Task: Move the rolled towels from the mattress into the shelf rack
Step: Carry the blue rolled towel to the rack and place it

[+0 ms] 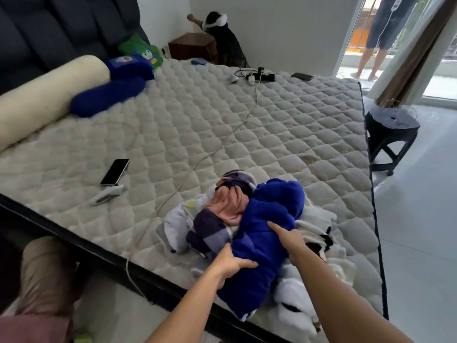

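From the head view, a pile of towels sits on the quilted mattress (222, 125) at about 5 o'clock, close to the near edge. On top lies a blue rolled towel (262, 246), its long axis running from 6 o'clock up toward 1 o'clock, the far end bunched and loose. The left hand (230, 263) grips its near left flank, fingers (244, 264) curled shut into the fabric. The right hand (291, 243) presses on the roll's right side; its thumb lies across the blue cloth, the other fingers are hidden behind the roll, so how far they close I cannot tell. Beside the blue roll at 10 o'clock lie a pink towel (230, 209) and a purple-checked towel (210, 233); white towels (296, 300) spread beneath, partly covered. A phone (115, 172) lies well apart at 9 o'clock, and a cable (197, 167) crosses the mattress.
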Motion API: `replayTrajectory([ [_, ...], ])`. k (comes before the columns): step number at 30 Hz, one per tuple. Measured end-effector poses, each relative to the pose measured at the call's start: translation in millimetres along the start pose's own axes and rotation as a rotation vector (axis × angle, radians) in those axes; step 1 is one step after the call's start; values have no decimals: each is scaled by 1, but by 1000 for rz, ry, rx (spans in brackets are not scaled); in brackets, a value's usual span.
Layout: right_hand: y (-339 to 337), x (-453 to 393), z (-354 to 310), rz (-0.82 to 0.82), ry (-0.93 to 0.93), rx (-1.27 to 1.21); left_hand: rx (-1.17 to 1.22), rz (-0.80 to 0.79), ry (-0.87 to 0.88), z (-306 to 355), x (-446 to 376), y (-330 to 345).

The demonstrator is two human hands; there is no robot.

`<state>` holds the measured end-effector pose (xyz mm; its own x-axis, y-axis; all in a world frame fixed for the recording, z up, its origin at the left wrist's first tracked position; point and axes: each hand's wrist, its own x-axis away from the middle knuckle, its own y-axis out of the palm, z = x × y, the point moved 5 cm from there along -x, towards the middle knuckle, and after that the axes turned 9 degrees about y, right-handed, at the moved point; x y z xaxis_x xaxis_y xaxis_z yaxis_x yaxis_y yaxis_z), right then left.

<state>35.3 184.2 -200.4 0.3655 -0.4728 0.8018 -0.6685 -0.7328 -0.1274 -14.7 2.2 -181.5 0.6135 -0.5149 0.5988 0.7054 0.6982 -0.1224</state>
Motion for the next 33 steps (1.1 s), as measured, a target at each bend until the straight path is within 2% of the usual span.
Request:
replayTrajectory([
  [5,-6,-2,7,73,-78,-75,-131,112,4,2,2,3],
  [11,-21,43,-15,-16,-284,-230,-236,138,190,37,27,4],
  [18,16,146,-57,-215,-568,-313,-32,332,358,66,130,-28],
  [22,72,226,-54,-414,-699,-244,103,520,428,46,218,-69],
  [26,146,311,-15,-685,-762,-48,248,662,391,-12,319,-108],
  [29,196,377,40,-866,-813,94,361,746,322,-67,402,-124],
  [33,257,465,152,-1105,-784,266,450,1013,303,-142,522,-132],
])
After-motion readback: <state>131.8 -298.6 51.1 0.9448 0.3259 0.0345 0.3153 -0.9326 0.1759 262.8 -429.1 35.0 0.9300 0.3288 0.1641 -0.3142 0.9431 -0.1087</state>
